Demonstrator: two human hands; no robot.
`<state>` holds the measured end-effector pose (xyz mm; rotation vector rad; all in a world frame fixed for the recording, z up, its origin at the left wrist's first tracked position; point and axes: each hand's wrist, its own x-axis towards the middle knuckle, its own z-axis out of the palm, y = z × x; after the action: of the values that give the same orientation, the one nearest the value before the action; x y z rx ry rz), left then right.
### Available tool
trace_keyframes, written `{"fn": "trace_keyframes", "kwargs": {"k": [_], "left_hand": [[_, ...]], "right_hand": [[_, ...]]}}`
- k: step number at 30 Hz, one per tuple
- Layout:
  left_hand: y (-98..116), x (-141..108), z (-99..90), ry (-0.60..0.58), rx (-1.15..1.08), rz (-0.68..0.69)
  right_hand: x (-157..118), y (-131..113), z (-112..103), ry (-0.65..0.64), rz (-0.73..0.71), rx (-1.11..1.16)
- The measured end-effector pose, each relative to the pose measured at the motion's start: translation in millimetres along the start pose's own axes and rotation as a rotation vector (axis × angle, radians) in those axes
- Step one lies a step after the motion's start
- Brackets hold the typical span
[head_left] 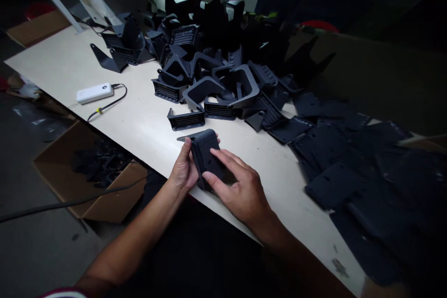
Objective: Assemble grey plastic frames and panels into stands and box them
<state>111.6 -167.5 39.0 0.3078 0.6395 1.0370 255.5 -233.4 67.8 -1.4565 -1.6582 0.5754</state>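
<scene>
1. Two hands hold one black plastic bracket (206, 153) at the near edge of the desk (132, 121). The left hand (180, 170) is clamped around its side, and the right hand (240, 191) presses on its face with spread fingers (226, 157).
2. Risk: the bracket sits close to that edge, so a slip could likely send it past the desk and down toward the cardboard box (61, 179) on the floor.
3. Risk: a wide move forward could catch the loose bracket (186, 119) just ahead, disturbing the heaped brackets (209, 74) behind it.
4. Room: pale desk shows to the left, towards the white power bank (95, 93) and its cable (108, 104). To the right, flat black plates (335, 186) crowd the desk.
</scene>
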Motion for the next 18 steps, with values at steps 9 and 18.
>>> {"fn": "trace_keyframes", "kwargs": {"k": [9, 18], "left_hand": [[-4.1, -2.9, -5.0, 0.018, 0.05, -0.007], [-0.7, -5.7, -2.2, 0.008, 0.094, 0.008]], "right_hand": [[-4.7, 3.6, 8.1, -0.035, 0.026, -0.02], [-6.9, -2.3, 8.4, -0.045, -0.005, -0.067]]}}
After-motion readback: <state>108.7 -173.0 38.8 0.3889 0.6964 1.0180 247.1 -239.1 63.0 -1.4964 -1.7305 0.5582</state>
